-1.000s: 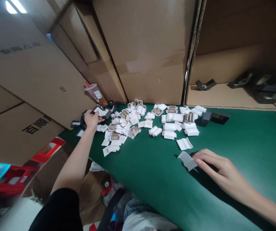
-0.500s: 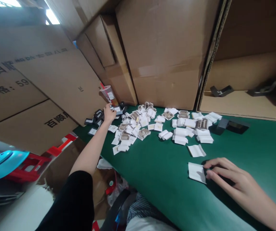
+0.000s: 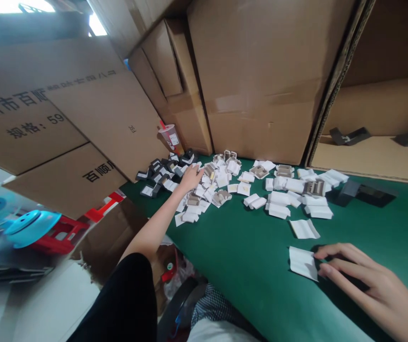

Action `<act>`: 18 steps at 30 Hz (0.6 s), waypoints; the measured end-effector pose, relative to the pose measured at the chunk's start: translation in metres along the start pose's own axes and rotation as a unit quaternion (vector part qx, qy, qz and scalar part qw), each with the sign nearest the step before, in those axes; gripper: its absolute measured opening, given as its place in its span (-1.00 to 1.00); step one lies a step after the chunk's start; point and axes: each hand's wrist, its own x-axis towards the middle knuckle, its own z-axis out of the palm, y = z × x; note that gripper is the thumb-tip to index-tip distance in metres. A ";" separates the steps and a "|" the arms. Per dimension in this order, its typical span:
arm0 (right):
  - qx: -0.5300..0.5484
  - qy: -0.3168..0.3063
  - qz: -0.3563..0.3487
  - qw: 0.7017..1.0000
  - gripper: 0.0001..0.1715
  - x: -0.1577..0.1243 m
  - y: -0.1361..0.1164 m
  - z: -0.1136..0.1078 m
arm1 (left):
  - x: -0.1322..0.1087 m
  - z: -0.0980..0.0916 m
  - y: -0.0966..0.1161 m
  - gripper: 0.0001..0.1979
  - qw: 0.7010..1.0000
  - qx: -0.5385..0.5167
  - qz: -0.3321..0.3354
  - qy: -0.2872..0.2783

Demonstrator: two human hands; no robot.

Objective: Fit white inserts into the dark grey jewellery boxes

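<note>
**Figure.** Head view of a green surface [image 3: 246, 266], read from near to far, with every place given from the pile of white pieces [image 3: 278, 197].

Nearest, on the near-right side of the pile, the right hand [image 3: 371, 285] lies flat with its fingers spread. Its fingertips touch a single white card [image 3: 302, 262]. A second loose card [image 3: 304, 229] lies between that card and the pile. A second ago the touched card stood tilted off the surface; it now lies flat under the fingertips.

On the pile's left margin is the left hand [image 3: 191, 178], its arm stretched out. It has come away from the small dark boxes [image 3: 157, 172] just left of the pile, where it rested half a second ago. The work in hand has thus passed from the dark boxes to the white pieces. Whether the fingers are closed on a piece cannot be told.

A broad bare strip of surface lies on the near side of the pile. The near-left edge of the surface runs close under the left forearm, with a red stool [image 3: 64, 232] below it. Beyond the pile a cup [image 3: 170, 137] and a wall of cartons [image 3: 260, 80] close off the far side.
</note>
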 end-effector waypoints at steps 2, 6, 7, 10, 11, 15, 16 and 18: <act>-0.004 -0.004 0.006 1.000 -0.63 -0.001 0.001 0.000 | 0.008 0.001 -0.002 -0.43 1.000 -0.008 0.000 -0.029; -0.006 -0.012 0.011 1.000 -0.63 -0.003 0.002 0.001 | 0.027 -0.001 -0.005 -0.33 0.998 -0.027 -0.016 -0.058; -0.007 -0.013 0.009 1.000 -0.63 -0.003 0.003 0.001 | 0.031 -0.002 -0.004 -0.30 0.997 -0.031 -0.021 -0.064; -0.012 -0.010 0.002 1.000 -0.65 -0.003 0.006 0.002 | 0.037 -0.002 0.003 -0.26 0.995 -0.043 -0.025 -0.091; -0.014 -0.008 0.000 1.000 -0.65 -0.004 0.007 0.002 | 0.036 -0.001 0.008 -0.26 0.993 -0.049 -0.020 -0.102; -0.022 -0.008 -0.009 1.000 -0.66 -0.007 0.013 0.004 | 0.027 0.003 0.033 -0.24 0.986 -0.093 0.024 -0.140; -0.024 -0.011 -0.010 1.000 -0.66 -0.008 0.015 0.004 | 0.024 0.003 0.039 -0.23 0.983 -0.108 0.037 -0.146; -0.026 -0.013 -0.012 1.000 -0.66 -0.011 0.017 0.004 | 0.015 -0.004 0.047 -0.23 0.977 -0.136 0.058 -0.153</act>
